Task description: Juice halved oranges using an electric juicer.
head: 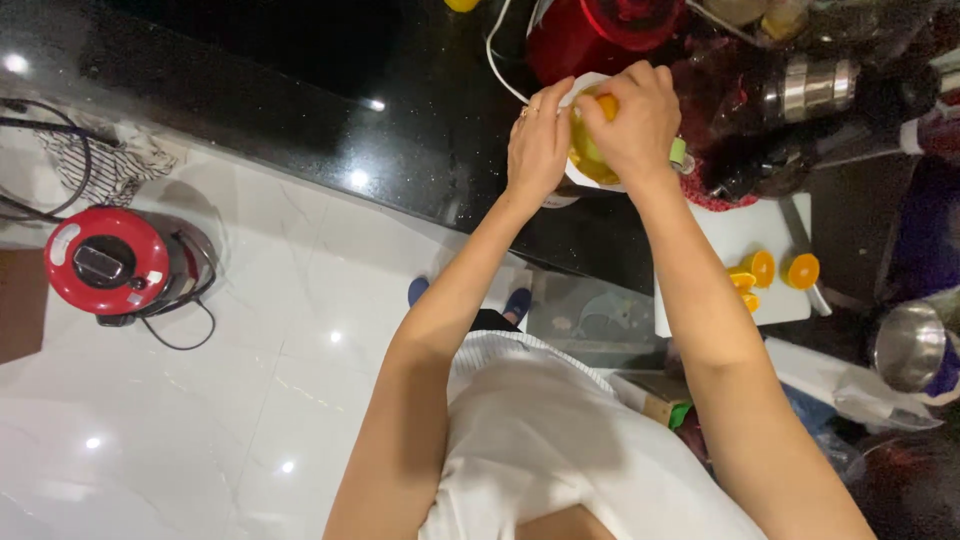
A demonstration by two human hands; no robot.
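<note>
My right hand [634, 118] presses an orange half [603, 104] down onto a white citrus juicer [590, 172] that stands on the black counter [300, 90]. My left hand [538, 145] wraps the juicer's left side and steadies it; a ring shows on one finger. Yellow pulp or juice shows in the juicer between my hands. Most of the orange half is hidden under my right fingers.
A white cutting board [740, 250] to the right holds cut orange pieces [775, 270] and a knife. A red appliance [590, 35] stands behind the juicer, dark jars at far right, a steel cup [908, 345] lower right. A red cooker [110, 262] sits on the white floor.
</note>
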